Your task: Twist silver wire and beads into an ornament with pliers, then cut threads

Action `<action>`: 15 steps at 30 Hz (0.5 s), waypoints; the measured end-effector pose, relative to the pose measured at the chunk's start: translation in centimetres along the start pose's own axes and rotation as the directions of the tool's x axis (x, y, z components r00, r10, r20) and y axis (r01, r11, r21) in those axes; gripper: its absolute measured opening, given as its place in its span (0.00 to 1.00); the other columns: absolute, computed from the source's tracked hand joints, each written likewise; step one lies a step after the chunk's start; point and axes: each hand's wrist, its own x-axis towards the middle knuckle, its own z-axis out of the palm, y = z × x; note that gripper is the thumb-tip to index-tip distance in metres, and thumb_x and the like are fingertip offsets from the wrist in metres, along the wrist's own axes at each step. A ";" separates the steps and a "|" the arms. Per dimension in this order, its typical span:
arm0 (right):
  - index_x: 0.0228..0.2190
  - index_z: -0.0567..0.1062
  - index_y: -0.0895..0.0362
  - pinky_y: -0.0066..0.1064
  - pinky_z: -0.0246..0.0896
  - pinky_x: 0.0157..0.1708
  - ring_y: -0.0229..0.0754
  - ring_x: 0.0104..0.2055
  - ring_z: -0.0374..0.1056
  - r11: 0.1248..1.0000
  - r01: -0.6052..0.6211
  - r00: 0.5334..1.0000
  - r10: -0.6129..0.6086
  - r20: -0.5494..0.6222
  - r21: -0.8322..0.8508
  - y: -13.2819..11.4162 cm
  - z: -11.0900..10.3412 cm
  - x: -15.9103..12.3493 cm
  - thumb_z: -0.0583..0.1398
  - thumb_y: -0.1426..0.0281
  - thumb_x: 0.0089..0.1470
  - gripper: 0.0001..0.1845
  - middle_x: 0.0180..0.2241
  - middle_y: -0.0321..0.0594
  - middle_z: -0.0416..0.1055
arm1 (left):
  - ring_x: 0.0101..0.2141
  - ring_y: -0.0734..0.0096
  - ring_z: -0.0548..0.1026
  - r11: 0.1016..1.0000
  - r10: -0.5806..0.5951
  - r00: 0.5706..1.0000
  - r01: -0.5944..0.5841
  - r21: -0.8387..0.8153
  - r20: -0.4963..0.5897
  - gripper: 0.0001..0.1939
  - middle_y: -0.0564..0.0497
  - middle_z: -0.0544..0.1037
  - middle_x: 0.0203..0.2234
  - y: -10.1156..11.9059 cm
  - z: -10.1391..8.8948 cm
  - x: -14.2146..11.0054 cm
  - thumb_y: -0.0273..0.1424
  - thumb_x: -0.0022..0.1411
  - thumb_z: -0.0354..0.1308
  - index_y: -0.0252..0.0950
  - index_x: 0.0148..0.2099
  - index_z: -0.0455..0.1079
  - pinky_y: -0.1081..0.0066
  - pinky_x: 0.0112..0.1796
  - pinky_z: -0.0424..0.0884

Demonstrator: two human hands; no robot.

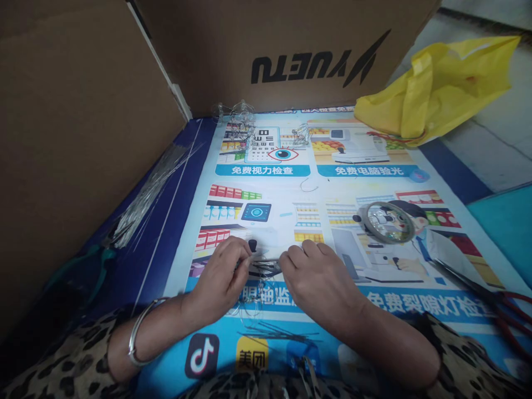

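Observation:
My left hand [222, 277] and my right hand [316, 280] meet over a printed poster mat [291, 188], fingers pinched together on thin metal wire [264, 265] stretched between them. A small black knob [252, 244] sits just above the left fingers. More bent wire lies under my hands [249, 307]. A silver bangle [139, 332] circles my left wrist.
A bundle of straight wires [145, 194] lies at the left by green-handled pliers [93, 263]. Finished wire shapes [241, 119] rest near the cardboard box wall [291, 50]. A round tape roll [387, 221], red-handled pliers [499, 307], loose wires [276, 331] and a yellow bag [436, 88] are nearby.

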 end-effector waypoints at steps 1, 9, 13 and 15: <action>0.24 0.69 0.57 0.34 0.37 0.27 0.42 0.28 0.54 1.000 0.001 1.000 -0.001 -0.001 -0.002 0.0 0.0 0.0 0.57 0.78 0.46 0.05 0.23 0.39 0.64 | 0.35 0.71 0.64 1.000 0.002 1.000 -0.002 0.000 0.001 0.07 0.51 0.65 0.31 0.0 0.0 0.0 0.19 0.62 0.45 0.36 0.33 0.57 0.68 0.36 0.62; 0.27 0.70 0.58 0.35 0.38 0.26 0.42 0.27 0.55 0.997 -0.052 0.999 0.053 0.014 -0.054 -0.9 -0.3 -0.1 0.56 0.80 0.44 0.07 0.24 0.40 0.65 | 0.36 0.71 0.64 1.000 -0.010 1.000 0.010 0.005 0.000 0.07 0.50 0.65 0.32 0.1 0.0 -0.2 0.20 0.62 0.45 0.36 0.33 0.57 0.68 0.36 0.63; 0.27 0.71 0.58 0.34 0.39 0.26 0.42 0.27 0.56 0.995 -0.067 0.997 0.070 0.033 -0.070 -1.4 -0.6 -0.2 0.56 0.81 0.44 0.08 0.24 0.41 0.65 | 0.35 0.70 0.64 1.000 -0.008 1.000 0.008 0.017 -0.008 0.07 0.50 0.65 0.32 0.1 0.1 -0.3 0.20 0.62 0.45 0.36 0.34 0.57 0.68 0.36 0.63; 0.27 0.71 0.59 0.34 0.39 0.26 0.43 0.26 0.57 0.995 -0.071 0.997 0.074 0.029 -0.076 -1.5 -0.6 -0.2 0.56 0.81 0.43 0.08 0.24 0.41 0.66 | 0.35 0.70 0.64 1.000 -0.009 1.000 0.009 0.020 -0.008 0.07 0.50 0.65 0.32 0.1 0.1 -0.3 0.20 0.62 0.45 0.36 0.34 0.57 0.68 0.36 0.63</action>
